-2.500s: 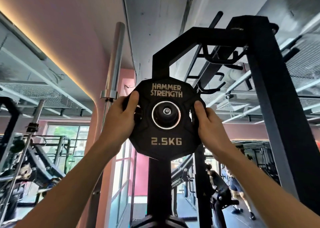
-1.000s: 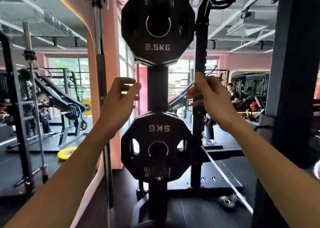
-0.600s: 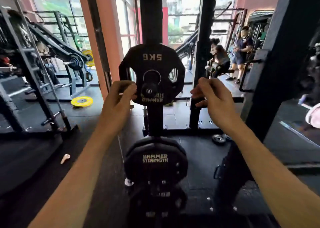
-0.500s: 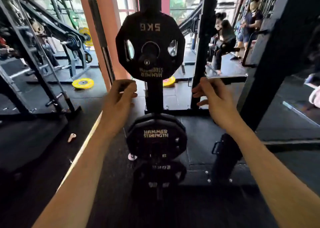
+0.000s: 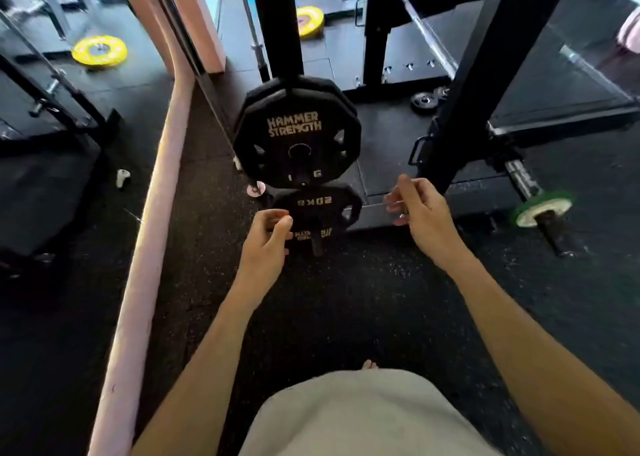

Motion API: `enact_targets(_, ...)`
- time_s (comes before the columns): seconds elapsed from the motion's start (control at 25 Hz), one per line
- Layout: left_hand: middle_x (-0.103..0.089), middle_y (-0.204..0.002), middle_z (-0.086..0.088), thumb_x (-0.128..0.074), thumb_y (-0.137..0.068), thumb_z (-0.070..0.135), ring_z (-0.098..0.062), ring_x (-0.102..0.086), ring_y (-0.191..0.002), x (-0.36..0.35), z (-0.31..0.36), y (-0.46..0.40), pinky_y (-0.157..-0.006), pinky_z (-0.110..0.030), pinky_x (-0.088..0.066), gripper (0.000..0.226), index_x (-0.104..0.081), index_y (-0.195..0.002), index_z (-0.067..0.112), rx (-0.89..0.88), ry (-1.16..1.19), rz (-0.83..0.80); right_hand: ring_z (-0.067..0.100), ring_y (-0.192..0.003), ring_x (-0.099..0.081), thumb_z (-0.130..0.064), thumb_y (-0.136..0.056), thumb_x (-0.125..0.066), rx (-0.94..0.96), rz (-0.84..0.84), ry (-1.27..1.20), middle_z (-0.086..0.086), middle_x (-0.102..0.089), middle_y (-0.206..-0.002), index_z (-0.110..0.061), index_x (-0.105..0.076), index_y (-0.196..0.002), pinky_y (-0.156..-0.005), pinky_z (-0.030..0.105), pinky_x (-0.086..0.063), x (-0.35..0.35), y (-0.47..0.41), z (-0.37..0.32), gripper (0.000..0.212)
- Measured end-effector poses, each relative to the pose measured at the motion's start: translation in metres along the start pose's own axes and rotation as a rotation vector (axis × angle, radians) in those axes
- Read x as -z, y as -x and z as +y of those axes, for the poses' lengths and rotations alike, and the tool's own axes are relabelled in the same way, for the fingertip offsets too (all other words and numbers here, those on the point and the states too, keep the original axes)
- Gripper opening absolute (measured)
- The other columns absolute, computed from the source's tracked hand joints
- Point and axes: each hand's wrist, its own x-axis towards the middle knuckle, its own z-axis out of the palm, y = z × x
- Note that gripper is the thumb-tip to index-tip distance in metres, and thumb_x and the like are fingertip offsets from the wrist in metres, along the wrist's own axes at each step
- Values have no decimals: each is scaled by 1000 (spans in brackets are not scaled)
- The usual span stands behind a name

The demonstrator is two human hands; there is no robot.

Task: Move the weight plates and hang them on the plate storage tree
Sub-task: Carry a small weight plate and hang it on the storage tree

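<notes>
Two black plates (image 5: pixel 296 133) hang on storage tree (image 5: pixel 277 23). Left hand (image 5: pixel 265 244), right hand (image 5: pixel 420 213) loosely curled, empty. Small plates (image 5: pixel 427 101), yellow plates (image 5: pixel 99 50) on floor likely remain.

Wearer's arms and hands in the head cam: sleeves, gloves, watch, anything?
Both forearms are bare as far as the frame shows, with no sleeves in view. The left hand and right hand wear no gloves, and no watch or wristband shows. A small glint on a right-hand finger might be a ring; too small to tell.
</notes>
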Motion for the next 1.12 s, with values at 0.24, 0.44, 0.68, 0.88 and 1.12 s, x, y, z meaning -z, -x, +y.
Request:
enact_targets(0.24, -61, -103, 0, -48, -100, 36, -15, -61, -92, 13, -104, 39, -84, -37, -51, 8, -54, -101, 30, 351, -195, -214, 22, -92, -65, -49, -100, -41, -412, 37, 57, 7, -68, -99, -20, -56, -93, -78, 42, -53, -34, 80, 100, 33)
enact_targets(0.44, -58, -97, -2, -47, -100, 39, -18, -58, -87, 17, -169, 60, -75, -35, -50, 24, -50, -115, 20, 575, -406, -468, 22, -88, -66, -47, -100, -43, -691, 109, 88, 6, -69, -95, -17, -58, -95, -74, 39, -54, -39, 154, 154, 34)
enact_targets(0.68, -61, -92, -7, -50, -98, 38, -22, -58, -81, -10, -200, 78, -69, -33, -47, 30, -53, -113, 13, 489, -786, -862, 18, -72, -64, -41, -101, -44, -894, 372, -44, 10, -69, -90, -11, -57, -95, -61, 32, -52, -7, 262, 203, 33)
enact_targets(0.88, -61, -97, -7, -47, -101, 36, -23, -61, -88, -75, -183, 85, -75, -35, -51, 24, -51, -114, 16, 336, -1019, -1107, 20, -66, -61, -40, -102, -44, -1048, 632, -241, 11, -66, -87, -11, -55, -93, -60, 32, -51, 31, 357, 247, 31)
enact_targets(1.12, -61, -96, -5, -47, -101, 36, -23, -63, -91, -202, -169, 129, -87, -42, -53, 24, -48, -116, 16, 167, -1234, -1138, 21, -62, -62, -39, -100, -48, -1168, 833, -441, 7, -66, -77, -11, -58, -92, -54, 28, -50, 102, 459, 301, 31)
